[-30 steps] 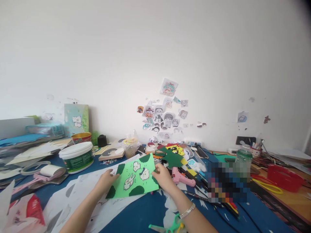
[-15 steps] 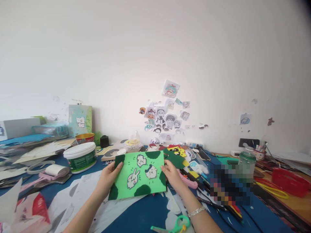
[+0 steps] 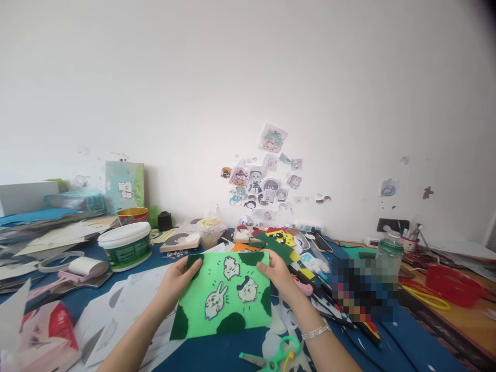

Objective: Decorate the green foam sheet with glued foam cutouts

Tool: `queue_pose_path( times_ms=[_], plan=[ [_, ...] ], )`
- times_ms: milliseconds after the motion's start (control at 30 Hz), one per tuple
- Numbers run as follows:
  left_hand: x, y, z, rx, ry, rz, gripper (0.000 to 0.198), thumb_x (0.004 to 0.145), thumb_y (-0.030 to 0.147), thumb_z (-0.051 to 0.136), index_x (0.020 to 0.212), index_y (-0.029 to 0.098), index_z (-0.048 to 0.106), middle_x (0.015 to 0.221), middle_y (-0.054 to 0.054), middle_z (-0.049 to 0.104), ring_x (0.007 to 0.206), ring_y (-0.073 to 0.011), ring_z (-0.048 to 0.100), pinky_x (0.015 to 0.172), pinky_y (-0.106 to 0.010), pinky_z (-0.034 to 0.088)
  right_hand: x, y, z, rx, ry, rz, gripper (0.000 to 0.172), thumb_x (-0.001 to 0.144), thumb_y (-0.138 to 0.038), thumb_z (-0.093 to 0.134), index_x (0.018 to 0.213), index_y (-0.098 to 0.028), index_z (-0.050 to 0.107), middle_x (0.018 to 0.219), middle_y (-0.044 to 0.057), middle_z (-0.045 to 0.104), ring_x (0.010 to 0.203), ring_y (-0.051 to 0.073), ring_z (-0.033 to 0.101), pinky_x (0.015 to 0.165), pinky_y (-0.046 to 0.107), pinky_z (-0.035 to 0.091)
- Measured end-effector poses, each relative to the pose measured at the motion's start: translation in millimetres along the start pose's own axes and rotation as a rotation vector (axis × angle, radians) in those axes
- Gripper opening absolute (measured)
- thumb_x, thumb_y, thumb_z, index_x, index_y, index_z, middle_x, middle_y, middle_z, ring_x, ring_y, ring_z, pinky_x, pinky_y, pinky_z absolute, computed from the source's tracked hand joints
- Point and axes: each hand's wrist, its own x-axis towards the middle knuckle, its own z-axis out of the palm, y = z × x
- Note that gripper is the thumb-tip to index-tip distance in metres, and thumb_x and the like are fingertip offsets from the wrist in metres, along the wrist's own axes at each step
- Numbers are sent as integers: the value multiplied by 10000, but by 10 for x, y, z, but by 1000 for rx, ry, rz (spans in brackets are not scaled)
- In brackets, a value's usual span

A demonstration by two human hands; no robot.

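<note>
While a pair of teal-green scissors (image 3: 273, 365) lies at the near edge, partly cut off by the frame, both hands are busy just beyond it. A glittering pale bracelet (image 3: 315, 332) circles the right wrist. The left hand (image 3: 176, 279) pinches the upper left corner of a bright green rectangular sheet (image 3: 236, 298) with dark green rounded patches, its thumb over the front; the right hand (image 3: 278, 274) pinches the upper right corner the same way. Between these two grips the sheet hangs tilted over the blue-covered desk (image 3: 209, 360), face toward the wearer, showing three white cartoon animal figures, one long-eared (image 3: 214, 306).

Compared with half a second ago, the sheet sits lower in view and looks larger, so it has probably been drawn in toward the body; a dark strip along its right edge no longer shows. That, I judge, leaves nearly all its front readable and both hands fully taken up.

Loose white paper sheets (image 3: 124, 299) spread beside the left forearm, and a pink curved handle (image 3: 303, 288) shows beyond the right hand. Farther back stand a green bucket with a white lid (image 3: 126, 248) and, well to the right, a translucent red plastic container (image 3: 453, 284). Farthest off, small paper cartoon cutouts (image 3: 256, 181) cling to the plain white wall (image 3: 248, 67).
</note>
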Motion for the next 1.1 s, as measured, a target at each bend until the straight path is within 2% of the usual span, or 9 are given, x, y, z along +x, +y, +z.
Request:
queue_pose_path(
  times_ms=[133, 233, 333, 500, 600, 700, 800, 933, 1100],
  plan=[
    [-54, 62, 52, 45, -13, 30, 481, 601, 619, 623, 574, 213, 365, 483, 83, 413, 430, -105, 445, 364, -202, 292, 13, -4, 79, -138, 223, 29, 379, 554, -448, 765, 758, -179, 592, 777, 24, 639, 762, 216, 603, 674, 303, 468],
    [-73, 129, 62, 13, 3, 12, 471, 570, 609, 651, 584, 210, 399, 494, 71, 456, 453, -118, 481, 374, -206, 327, 14, -74, 143, -141, 276, -12, 311, 542, -390, 766, 662, -169, 582, 692, 7, 614, 703, 194, 591, 657, 292, 460],
    [-88, 205, 84, -102, -40, -88, 430, 573, 570, 680, 647, 213, 452, 516, 53, 527, 470, -145, 540, 396, -228, 393, 14, -240, 127, -65, 243, 56, 335, 542, -376, 763, 741, -170, 589, 660, 1, 620, 634, 182, 597, 595, 285, 459],
    [-117, 162, 266, -201, -341, -255, 459, 651, 542, 647, 937, 211, 508, 671, 0, 645, 650, -202, 650, 567, -294, 505, -74, -400, -239, -93, 25, 275, 343, 548, -334, 753, 797, -184, 571, 619, -8, 630, 573, 169, 597, 550, 278, 453],
    [-110, 1, 434, 140, -292, -165, 552, 611, 478, 662, 1039, 201, 449, 682, 21, 621, 622, -194, 628, 555, -288, 472, -199, -272, -520, -532, -70, 272, 155, 628, -290, 682, 679, -170, 597, 632, 11, 634, 614, 164, 592, 564, 253, 421],
    [-117, -129, 542, 481, -293, -16, 457, 567, 402, 652, 920, 195, 449, 803, -14, 613, 614, -181, 588, 555, -288, 435, -317, -89, -686, -962, 28, 279, 34, 635, -188, 631, 638, -165, 605, 687, 40, 640, 684, 193, 586, 596, 264, 404],
    [-165, -142, 559, 699, -381, 97, 353, 587, 435, 622, 782, 205, 441, 803, -30, 570, 687, -205, 555, 566, -288, 406, -369, 39, -741, -1157, 78, 188, 165, 605, -96, 574, 740, -170, 634, 816, 66, 623, 840, 232, 554, 693, 281, 401],
    [-249, -80, 543, 809, -445, 219, 286, 616, 394, 605, 682, 213, 395, 839, -39, 527, 754, -206, 518, 625, -291, 400, -354, 118, -783, -1434, 142, 98, 354, 629, -111, 545, 968, -164, 632, 999, 109, 573, 976, 270, 491, 798, 310, 382],
    [-282, -84, 519, 813, -531, 287, 156, 707, 314, 498, 652, 211, 393, 843, -34, 514, 738, -183, 512, 657, -293, 403, -349, 154, -869, -1552, 35, 144, 299, 707, -215, 554, 988, -159, 639, 1016, 124, 573, 920, 270, 516, 733, 314, 393]
  ],
)
